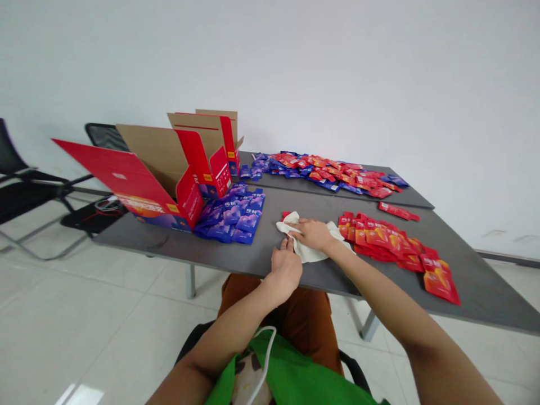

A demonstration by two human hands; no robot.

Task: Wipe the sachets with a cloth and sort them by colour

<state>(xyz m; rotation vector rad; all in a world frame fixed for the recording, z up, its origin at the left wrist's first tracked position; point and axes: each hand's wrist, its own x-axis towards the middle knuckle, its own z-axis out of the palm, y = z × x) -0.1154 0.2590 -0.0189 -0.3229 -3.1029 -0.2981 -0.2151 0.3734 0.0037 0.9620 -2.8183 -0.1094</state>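
Observation:
My right hand [311,233] lies over a crumpled white cloth [310,254] on the dark table, fingers bent and gripping it. A small red corner [286,214], apparently of a pouch, shows past the cloth's far edge; the rest is covered. My left hand [287,270] rests at the table's near side, fingers curled together with the tips at the cloth's left edge. What those fingertips hold, if anything, is hidden. Right of the cloth lies an overlapping row of red pouches [382,237]. Blue-purple pouches [232,216] lie in a spread pile to the left.
Open red cartons [185,194] stand along the table's [261,256] left side, flaps raised. A mixed heap of red and blue pouches [329,171] lies at the back. One red pouch [399,211] lies apart at the right. Black chairs [25,191] stand at the far left.

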